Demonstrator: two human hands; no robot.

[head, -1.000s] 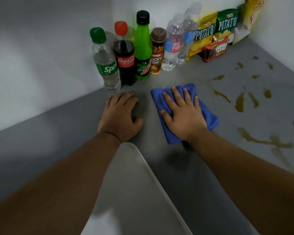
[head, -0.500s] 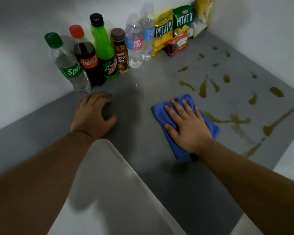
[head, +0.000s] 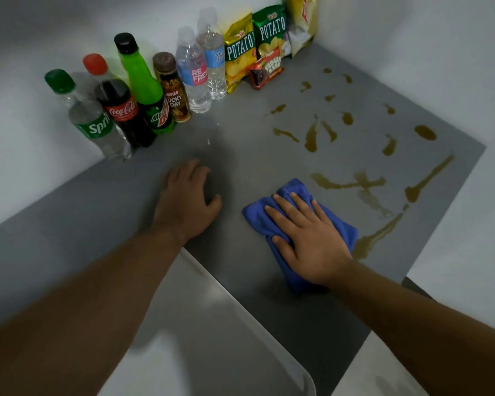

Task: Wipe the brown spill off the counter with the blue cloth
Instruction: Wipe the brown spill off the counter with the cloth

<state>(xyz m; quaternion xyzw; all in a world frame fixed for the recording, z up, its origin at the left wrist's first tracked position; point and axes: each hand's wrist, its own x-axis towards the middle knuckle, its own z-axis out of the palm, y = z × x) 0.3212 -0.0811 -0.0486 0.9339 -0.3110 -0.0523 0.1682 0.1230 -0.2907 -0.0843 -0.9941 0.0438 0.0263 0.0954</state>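
Observation:
A folded blue cloth (head: 292,192) lies on the grey counter (head: 240,155). My right hand (head: 306,238) presses flat on it with fingers spread. Brown spill (head: 346,182) runs in streaks and drops across the counter's right half, just beyond and right of the cloth; one streak (head: 375,238) touches the cloth's right edge. My left hand (head: 186,201) rests palm down on the bare counter, left of the cloth, holding nothing.
Several drink bottles (head: 143,90) line the back wall at the left. Snack bags (head: 269,35) and a small red packet (head: 265,71) stand in the far corner. A white rounded surface (head: 212,338) lies below my arms. Walls enclose the back and right.
My right hand has slid the cloth to the right, up to the brown streaks. The view has swung so the bottles sit further left. My left hand stays flat on the counter.

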